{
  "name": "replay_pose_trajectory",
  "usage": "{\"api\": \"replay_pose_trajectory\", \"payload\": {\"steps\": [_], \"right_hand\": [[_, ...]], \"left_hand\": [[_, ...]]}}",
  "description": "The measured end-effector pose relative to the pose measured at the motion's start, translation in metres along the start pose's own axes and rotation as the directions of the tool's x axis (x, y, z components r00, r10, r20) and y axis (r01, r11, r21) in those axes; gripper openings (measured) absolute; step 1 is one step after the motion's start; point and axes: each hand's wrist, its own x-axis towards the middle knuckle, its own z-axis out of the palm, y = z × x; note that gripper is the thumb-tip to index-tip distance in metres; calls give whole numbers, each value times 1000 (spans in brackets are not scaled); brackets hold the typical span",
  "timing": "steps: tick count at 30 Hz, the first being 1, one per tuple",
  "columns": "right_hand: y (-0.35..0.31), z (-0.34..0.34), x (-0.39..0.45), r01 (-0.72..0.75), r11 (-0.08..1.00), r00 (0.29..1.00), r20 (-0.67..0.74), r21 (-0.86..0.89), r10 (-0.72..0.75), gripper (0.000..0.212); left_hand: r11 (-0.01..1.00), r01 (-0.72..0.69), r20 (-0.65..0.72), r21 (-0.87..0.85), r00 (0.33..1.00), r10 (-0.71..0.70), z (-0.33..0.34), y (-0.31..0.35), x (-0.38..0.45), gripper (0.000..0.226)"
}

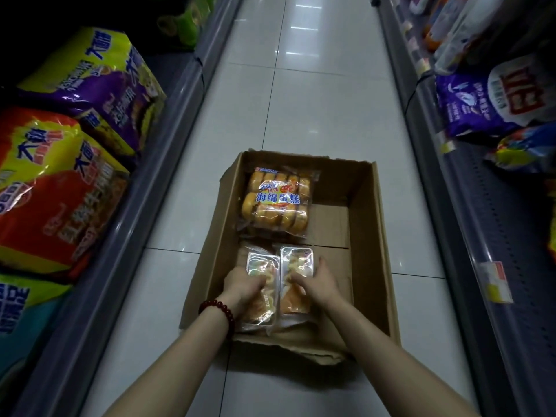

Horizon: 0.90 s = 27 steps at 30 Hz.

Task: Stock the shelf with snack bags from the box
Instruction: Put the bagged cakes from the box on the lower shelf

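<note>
An open cardboard box point(365, 224) stands on the aisle floor. Two clear snack packs lie side by side at its near end. My left hand point(242, 285) grips the left pack point(258, 263), fingers curled over its middle. My right hand point(316, 281) grips the right pack point(296, 257) the same way. A red bead bracelet circles my left wrist. Further back in the box lies a bag of sponge cakes point(278, 201) with blue lettering. The right half of the box floor is bare cardboard.
Shelves line both sides of the aisle. Large yellow, purple and red bags point(66, 164) fill the left shelf point(144, 188). The right shelf point(481, 212) holds a purple-white bag point(487, 97) and price tags. White floor tiles point(301, 100) stretch ahead beyond the box.
</note>
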Motion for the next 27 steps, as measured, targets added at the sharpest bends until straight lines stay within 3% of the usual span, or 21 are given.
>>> {"api": "replay_pose_trajectory", "payload": {"steps": [3,8,14,21,27], "right_hand": [[5,-4,2,-76,995,996,43,60,73,18],[12,-10,-1,-47,990,998,50,132,41,40],[-2,-32,-28,-5,980,997,75,201,-11,35],[-96,-99,-112,124,971,988,70,204,-141,36],[-218,-153,-215,212,941,967,81,262,-241,33]], "left_hand": [[1000,22,0,-5,1000,-22,4,0,1,37],[989,-7,41,-151,999,14,12,4,2,36],[977,-124,48,-176,990,134,5,25,-26,38],[925,-119,107,-360,980,167,-50,94,-130,38],[850,-184,11,-493,976,218,-122,169,-256,29]]}}
